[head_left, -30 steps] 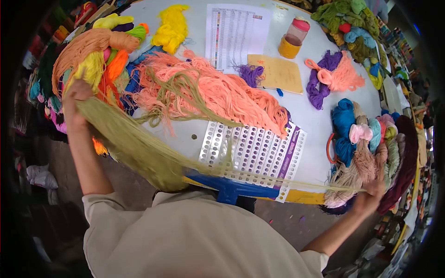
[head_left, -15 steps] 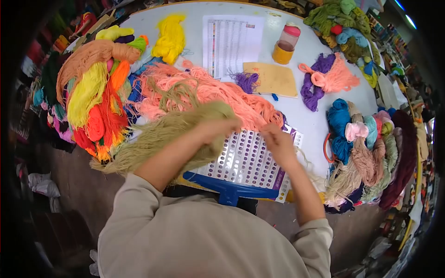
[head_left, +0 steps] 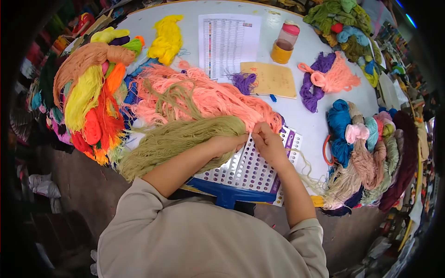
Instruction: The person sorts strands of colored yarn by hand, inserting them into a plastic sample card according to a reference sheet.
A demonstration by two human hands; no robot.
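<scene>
A thick olive-green yarn hank (head_left: 176, 139) lies across the middle of the frame, fanning out toward the lower left and narrowing to the right where both hands meet. The left hand (head_left: 227, 144) is closed around the narrow end of the hank, fingers curled over the strands. The right hand (head_left: 268, 143) sits just beside it, fingertips pinched together on a few strands at the same end; a thin loose tail of the same yarn trails off toward the right. Under the hands lies a white perforated card (head_left: 252, 169) with rows of round holes and a purple strip along its right edge, resting on a blue holder (head_left: 227, 192) at the near rim of the round white table (head_left: 296, 116). Just behind the hank spreads a large salmon-pink yarn heap (head_left: 208, 97). At the upper left sits a pile of yellow, orange and red skeins (head_left: 92, 102). Toward the top centre lie a printed sheet (head_left: 227, 39), a tan notebook (head_left: 271, 78) and a jar with a red lid (head_left: 283, 42). Blue, pink and beige skeins (head_left: 366, 148) crowd the right edge.
</scene>
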